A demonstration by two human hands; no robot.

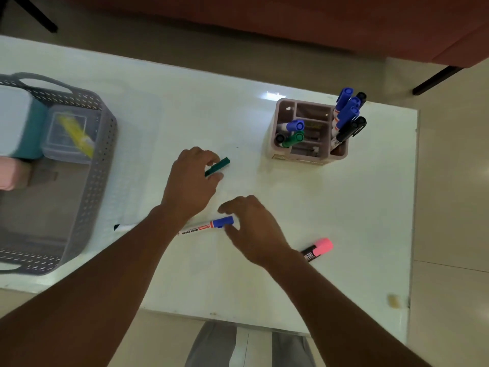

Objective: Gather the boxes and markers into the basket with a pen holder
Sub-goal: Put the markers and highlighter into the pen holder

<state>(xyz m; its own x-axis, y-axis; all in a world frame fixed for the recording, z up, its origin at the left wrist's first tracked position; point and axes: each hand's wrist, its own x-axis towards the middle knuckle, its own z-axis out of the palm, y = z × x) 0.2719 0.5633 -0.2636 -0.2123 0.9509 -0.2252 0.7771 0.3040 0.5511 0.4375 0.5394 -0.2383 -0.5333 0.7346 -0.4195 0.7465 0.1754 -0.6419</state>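
My left hand [191, 181] pinches a green marker [219, 166] lying on the white table [330, 207], fingers curled round its near end. My right hand [254, 229] hovers with curled fingers at the blue cap of a white-board marker [209, 226]; its thumb touches the cap, but a firm grip is not plain. A pink-capped marker [318, 249] lies to the right, partly under my right wrist. A pink pen holder [309, 131] at the back right holds several blue, black and green markers. The grey basket [98, 165] at the left holds a teal-and-white box [21, 123] and a clear box [70, 133].
A pink box [10, 174] sits at the left edge inside the basket. A black-tipped marker end [121, 227] shows under my left forearm. The table's front edge runs near my body, and dark furniture legs [436, 80] stand on the floor behind.
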